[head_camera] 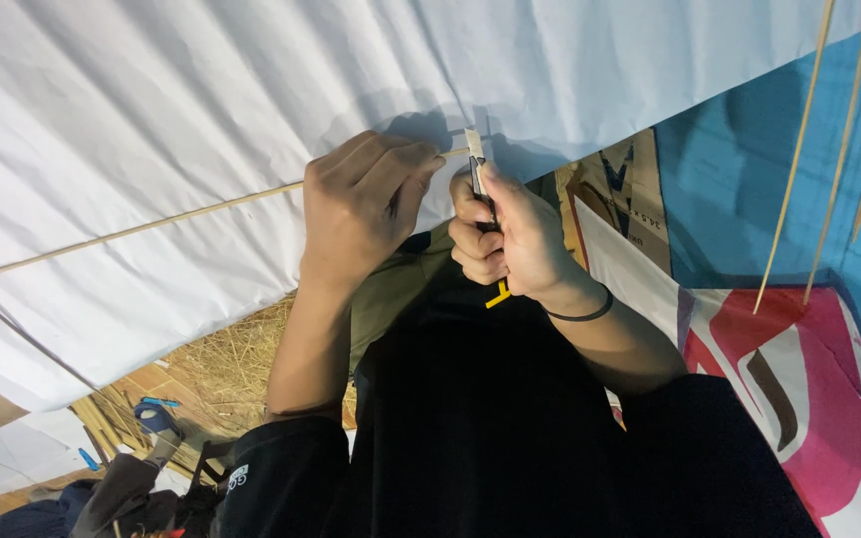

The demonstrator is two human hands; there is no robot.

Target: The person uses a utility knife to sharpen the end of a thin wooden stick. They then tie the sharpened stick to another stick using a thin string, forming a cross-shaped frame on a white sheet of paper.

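My left hand (366,199) pinches the near end of a long thin bamboo stick (132,231) that runs off to the left across a large white sheet (151,110). My right hand (510,239) grips a utility knife (477,179) with a yellow end. Its blade tip meets the stick's end, right beside my left fingertips. A black band circles my right wrist. Both hands work close together over the sheet's lower edge.
Several more thin bamboo sticks (829,149) hang at the upper right over a blue, pink and white printed banner (809,379). Straw (231,364), a brown floor, a blue tool and dark bags lie at the lower left. My dark clothing fills the bottom centre.
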